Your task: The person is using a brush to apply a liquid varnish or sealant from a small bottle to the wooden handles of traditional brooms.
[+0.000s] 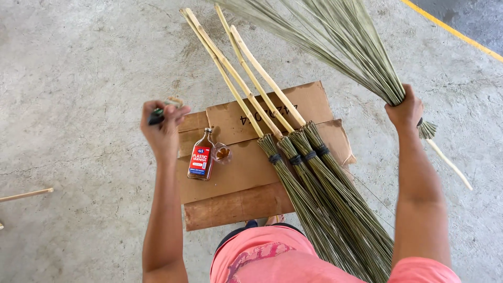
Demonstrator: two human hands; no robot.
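Observation:
My right hand point(404, 111) grips a stick broom point(335, 36) at its bound neck, bristles fanned up and away, its pale handle point(449, 163) pointing down to the right. My left hand point(161, 127) is raised and closed on a small dark-handled brush point(157, 114) with a pale tip. Below it stand a flat brown bottle with a red label point(201, 157) and a small clear cup of amber liquid point(223, 153) on flattened cardboard point(236, 183). Several finished brooms point(309, 178) lie side by side across the cardboard, wooden handles pointing away.
The cardboard lies on a grey concrete floor point(78, 78). A loose wooden stick point(26, 195) lies at the left edge. A yellow painted line point(450, 30) crosses the top right corner. My pink shirt point(272, 257) fills the bottom centre.

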